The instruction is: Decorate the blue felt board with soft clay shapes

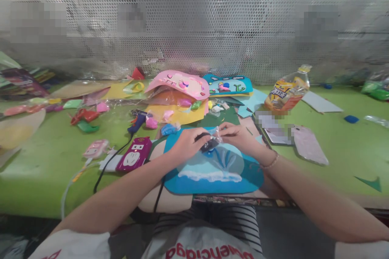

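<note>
My left hand (187, 144) is closed around a small dark lump in clear wrap (209, 143), which looks like black modelling clay. The fingers of my right hand (240, 137) pinch the crinkled clear plastic at the lump's right side. Both hands are just above a blue card (188, 186) that lies flat. On the card's pale blue oval are blue streaks shaped like a tail (225, 159) and a white wavy strip (209, 177) below them. A blue clay lump (170, 129) sits beside my left hand.
A glue gun (138, 120), a purple power strip (134, 154) and cables lie to the left. Behind are a pink decorated card (179, 83) and a teal one (227, 85). To the right are a drink bottle (288, 91) and a phone (309, 144). A perforated metal screen (194, 20) stands behind.
</note>
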{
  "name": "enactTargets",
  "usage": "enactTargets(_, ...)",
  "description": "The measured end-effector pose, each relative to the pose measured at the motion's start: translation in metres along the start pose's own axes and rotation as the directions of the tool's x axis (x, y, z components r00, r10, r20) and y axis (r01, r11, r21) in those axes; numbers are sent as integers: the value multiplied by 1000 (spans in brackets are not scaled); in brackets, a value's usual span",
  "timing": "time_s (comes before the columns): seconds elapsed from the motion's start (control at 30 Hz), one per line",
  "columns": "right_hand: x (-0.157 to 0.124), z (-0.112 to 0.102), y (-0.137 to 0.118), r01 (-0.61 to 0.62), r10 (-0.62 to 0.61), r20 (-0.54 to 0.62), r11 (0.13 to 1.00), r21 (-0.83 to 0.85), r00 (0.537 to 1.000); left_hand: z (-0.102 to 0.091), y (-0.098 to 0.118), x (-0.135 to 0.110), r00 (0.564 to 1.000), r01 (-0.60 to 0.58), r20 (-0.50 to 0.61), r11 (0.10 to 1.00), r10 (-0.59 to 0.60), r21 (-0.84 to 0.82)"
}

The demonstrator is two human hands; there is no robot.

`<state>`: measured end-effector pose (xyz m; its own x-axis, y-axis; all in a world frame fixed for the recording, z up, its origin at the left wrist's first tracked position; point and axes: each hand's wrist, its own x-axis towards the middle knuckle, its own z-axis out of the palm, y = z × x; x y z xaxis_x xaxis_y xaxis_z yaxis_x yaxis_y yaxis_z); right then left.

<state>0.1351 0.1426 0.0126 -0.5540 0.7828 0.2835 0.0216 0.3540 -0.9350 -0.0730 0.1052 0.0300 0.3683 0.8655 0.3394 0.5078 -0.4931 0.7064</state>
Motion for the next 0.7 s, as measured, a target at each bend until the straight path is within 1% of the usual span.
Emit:
enactTargets(0.07, 0, 0, -4, 25, -24, 35, 998, -49, 999, 0, 1, -1, 1000, 1, 6, 1000, -1, 0)
enactTargets(0.17, -2, 5, -9, 50, -45, 74, 996, -77, 996, -1, 1, -1, 1000, 2, 7, 1000, -1, -10)
enactTargets(0.33, -7, 14, -10, 68, -69, -3, 986, -150, 998, 0, 4, -4, 1000, 17, 6, 999, -17, -32)
enactTargets(0.47, -9, 11, -15, 139, -132, 52, 977, -163, 990, 5, 10, -9, 998, 9, 56, 997, -4, -82)
enactTargets(0.57, -9, 7, -21, 225, -206, 98, 939, -260, 974, 8, 12, -12, 995, 3, 98, 992, 10, -124)
enactTargets(0.7, -9, 6, -27, 325, -256, 210, 842, -430, 943, 12, 11, -11, 990, 6, 138, 991, 13, -137)
